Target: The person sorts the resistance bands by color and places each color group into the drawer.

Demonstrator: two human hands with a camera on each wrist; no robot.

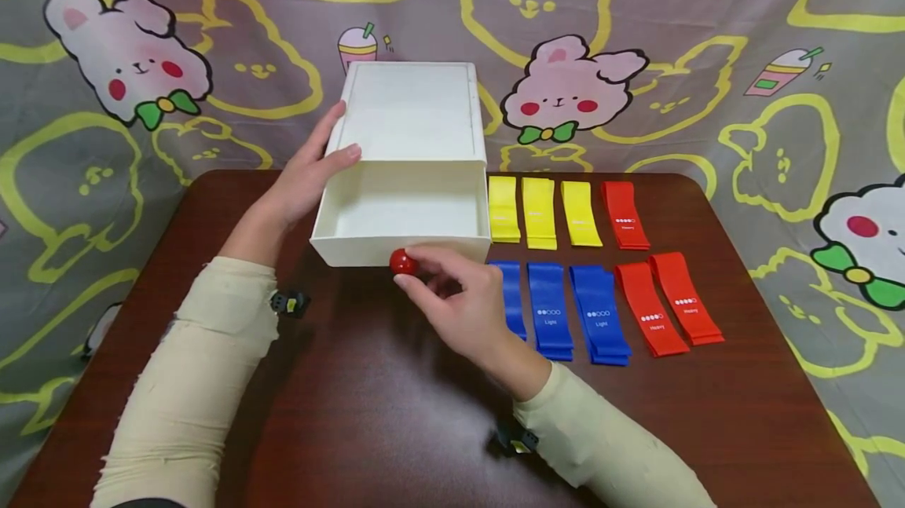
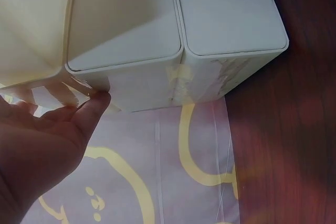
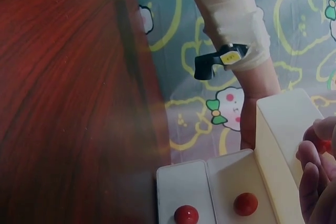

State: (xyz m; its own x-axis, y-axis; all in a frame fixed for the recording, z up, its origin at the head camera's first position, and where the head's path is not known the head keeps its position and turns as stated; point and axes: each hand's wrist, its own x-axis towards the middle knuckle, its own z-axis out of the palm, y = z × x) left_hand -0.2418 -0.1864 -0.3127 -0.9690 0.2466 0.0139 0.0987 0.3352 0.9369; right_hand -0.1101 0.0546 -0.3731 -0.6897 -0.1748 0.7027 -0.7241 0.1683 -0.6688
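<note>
A white drawer cabinet [image 1: 410, 111] stands at the back of the table, its top drawer [image 1: 368, 250] pulled out towards me. My right hand [image 1: 463, 300] pinches the round red knob [image 1: 404, 262] on that drawer's front between thumb and fingers. Against the cabinet's left side lie the fingers of my left hand [image 1: 300, 178], with the thumb on the top near the front edge. The left wrist view shows this hand [image 2: 47, 145] touching the cabinet side. Below the pulled-out drawer, the right wrist view shows two shut drawers with red knobs [image 3: 245, 204].
Folded resistance bands lie in rows right of the cabinet: yellow bands [image 1: 540, 213], blue bands [image 1: 551, 308] and red bands [image 1: 650, 312]. The dark wooden table [image 1: 339, 414] ends at a patterned curtain [image 1: 240, 37] behind and at both sides.
</note>
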